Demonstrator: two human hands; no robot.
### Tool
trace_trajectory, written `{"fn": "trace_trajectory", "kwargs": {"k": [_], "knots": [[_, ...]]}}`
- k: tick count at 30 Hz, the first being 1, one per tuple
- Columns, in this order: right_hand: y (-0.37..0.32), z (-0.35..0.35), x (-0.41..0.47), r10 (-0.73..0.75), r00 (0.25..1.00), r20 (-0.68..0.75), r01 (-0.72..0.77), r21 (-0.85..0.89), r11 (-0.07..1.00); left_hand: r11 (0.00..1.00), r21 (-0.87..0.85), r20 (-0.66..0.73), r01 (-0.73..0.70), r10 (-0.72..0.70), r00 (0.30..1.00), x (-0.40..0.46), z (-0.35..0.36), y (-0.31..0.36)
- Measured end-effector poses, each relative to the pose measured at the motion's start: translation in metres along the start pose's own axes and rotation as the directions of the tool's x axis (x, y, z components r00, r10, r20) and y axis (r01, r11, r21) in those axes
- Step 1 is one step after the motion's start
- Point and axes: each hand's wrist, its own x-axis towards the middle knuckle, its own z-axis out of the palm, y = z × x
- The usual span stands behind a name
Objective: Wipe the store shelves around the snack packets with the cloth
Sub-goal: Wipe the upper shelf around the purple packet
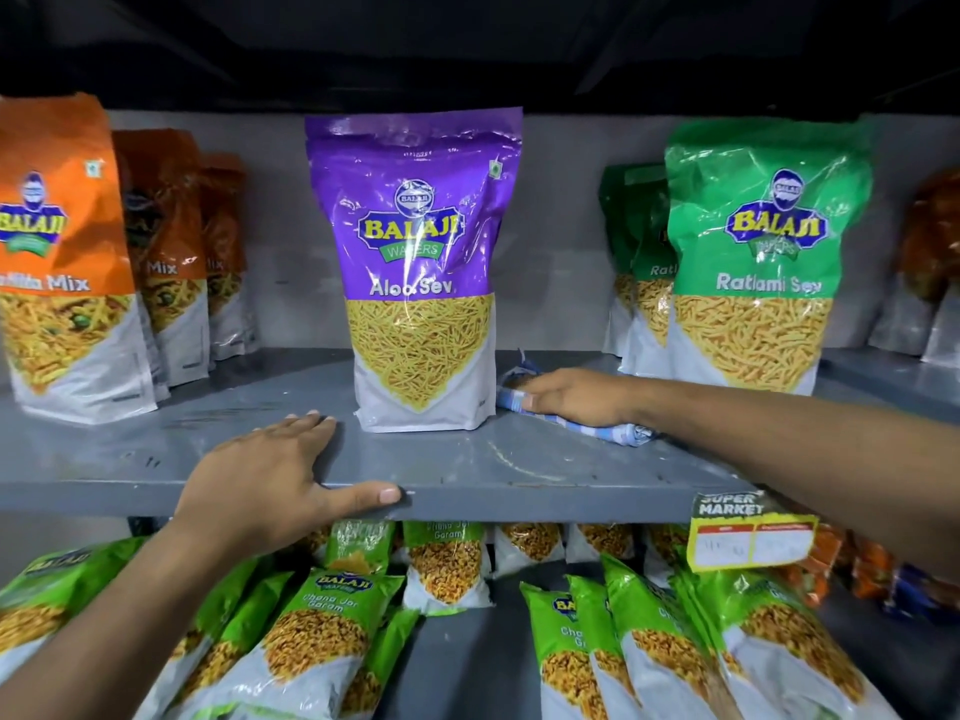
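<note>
Pressing flat on the grey shelf [545, 470], the blue checked cloth [597, 428] is held down under the right hand [571, 400], its fingers curled over it, just right of the purple Aloo Sev packet [415, 272]. The left hand [270, 480] lies spread on the shelf's near edge, holding nothing. A leftward sweep could topple that upright packet.

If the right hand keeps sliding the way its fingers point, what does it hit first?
Probably the purple Aloo Sev packet: the right hand, pressing the blue checked cloth on the grey metal shelf, points left at its base, close beside it.
</note>
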Motion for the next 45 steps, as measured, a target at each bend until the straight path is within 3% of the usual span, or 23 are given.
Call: {"fn": "trace_trajectory", "kwargs": {"k": [9, 14, 19, 28, 35, 38, 40, 45], "knots": [[-0.012, 0.002, -0.063, -0.088, 0.994, 0.073, 0.085, 0.044, 0.995, 1.0, -0.028, 0.019, 0.003, -0.003, 1.0, -0.002, -0.004, 0.005], [-0.018, 0.003, -0.064, 0.042, 0.982, -0.187, -0.021, 0.113, 0.993, 1.0, -0.02, 0.022, -0.005, 0.005, 1.0, -0.004, -0.007, 0.006], [-0.012, 0.006, -0.054, 0.088, 0.996, -0.027, -0.088, -0.002, 0.996, 1.0, -0.021, 0.021, -0.005, 0.005, 1.0, -0.004, -0.007, 0.004], [-0.045, 0.016, -0.083, -0.104, 0.994, -0.015, 0.105, 0.077, 0.991, 1.0, -0.022, 0.011, -0.012, 0.012, 1.0, -0.002, -0.004, 0.003], [-0.067, 0.033, -0.094, -0.204, 0.975, -0.084, 0.197, -0.085, 0.977, 1.0, -0.029, 0.023, 0.005, -0.004, 1.0, -0.003, -0.005, 0.005], [-0.068, 0.036, -0.096, -0.202, 0.974, -0.106, 0.206, 0.025, 0.978, 0.999, -0.045, 0.021, 0.0, 0.0, 1.0, -0.003, -0.005, 0.004], [-0.07, 0.031, -0.101, -0.133, 0.98, -0.15, 0.163, 0.214, 0.963, 0.998, -0.057, 0.013, -0.006, 0.007, 1.0, -0.004, -0.005, 0.003], [-0.068, 0.017, -0.101, 0.168, 0.89, -0.423, 0.151, 0.623, 0.768, 0.999, -0.042, -0.015, -0.018, 0.018, 1.0, -0.004, -0.002, 0.001]]}}
